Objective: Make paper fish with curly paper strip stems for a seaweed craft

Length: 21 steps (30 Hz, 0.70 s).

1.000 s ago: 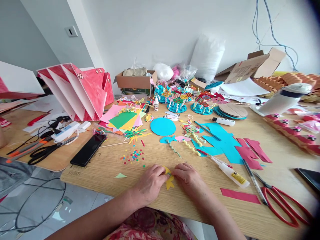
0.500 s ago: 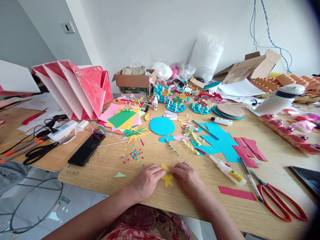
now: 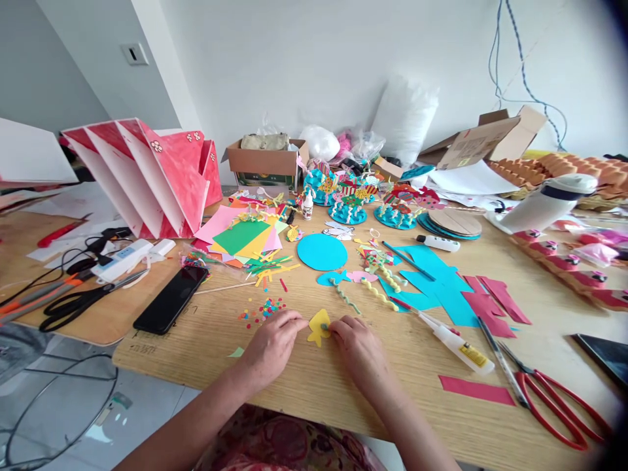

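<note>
A yellow paper fish (image 3: 319,327) lies near the front of the table between my hands, its forked tail towards me. My right hand (image 3: 357,340) is closed at its right edge, fingertips pressed on the paper next to a small teal dot (image 3: 325,326). My left hand (image 3: 275,343) has thumb and fingers pinched together just left of the fish; what is in them, if anything, is hidden. Colourful paper dots (image 3: 267,310) are scattered beyond my left hand. A pale green paper triangle (image 3: 237,352) lies beside its wrist.
A blue paper disc (image 3: 322,252) and coloured sheets (image 3: 241,237) lie farther back. To the right are a glue bottle (image 3: 464,350), a pen (image 3: 503,363), red-handled scissors (image 3: 554,399) and red strips (image 3: 475,390). A black phone (image 3: 171,299) lies left; finished fish decorations (image 3: 349,212) stand behind.
The yellow fish has shifted slightly left and turned. My left fingers have drawn off it to the left, while my right hand stays at its right edge. The view has shifted slightly.
</note>
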### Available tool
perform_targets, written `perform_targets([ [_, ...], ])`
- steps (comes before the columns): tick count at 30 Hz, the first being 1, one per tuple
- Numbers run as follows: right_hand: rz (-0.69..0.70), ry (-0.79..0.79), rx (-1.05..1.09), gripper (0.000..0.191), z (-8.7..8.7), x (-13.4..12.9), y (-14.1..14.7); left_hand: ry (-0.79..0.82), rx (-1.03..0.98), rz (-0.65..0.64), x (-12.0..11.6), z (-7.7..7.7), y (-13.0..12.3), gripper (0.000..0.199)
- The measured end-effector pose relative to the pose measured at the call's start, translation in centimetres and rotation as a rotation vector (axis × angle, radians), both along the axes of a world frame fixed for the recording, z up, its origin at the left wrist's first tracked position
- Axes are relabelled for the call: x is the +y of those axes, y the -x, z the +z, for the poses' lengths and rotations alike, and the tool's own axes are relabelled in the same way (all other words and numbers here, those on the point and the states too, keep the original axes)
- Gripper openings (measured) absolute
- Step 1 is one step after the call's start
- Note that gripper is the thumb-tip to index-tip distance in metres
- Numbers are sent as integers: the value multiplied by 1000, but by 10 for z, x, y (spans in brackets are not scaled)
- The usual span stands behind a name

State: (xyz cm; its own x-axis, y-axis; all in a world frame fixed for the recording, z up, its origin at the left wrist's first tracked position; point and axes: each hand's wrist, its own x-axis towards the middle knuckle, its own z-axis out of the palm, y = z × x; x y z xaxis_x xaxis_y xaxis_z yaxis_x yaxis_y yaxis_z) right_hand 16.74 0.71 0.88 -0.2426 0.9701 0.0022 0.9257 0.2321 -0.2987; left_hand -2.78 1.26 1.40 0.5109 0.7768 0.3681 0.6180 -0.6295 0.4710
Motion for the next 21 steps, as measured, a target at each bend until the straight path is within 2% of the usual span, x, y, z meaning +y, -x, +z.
perform_targets([
  [8, -48, -5, -77, 22, 12, 36, 29, -36, -34, 50, 11, 4, 21, 40],
  [13, -61, -8, -120, 24, 13, 56, 45, -48, -7, 64, 20, 6, 31, 39],
  [21, -106, -9, -151, 24, 11, 84, 61, -136, 147, -9, 47, 16, 40, 29],
])
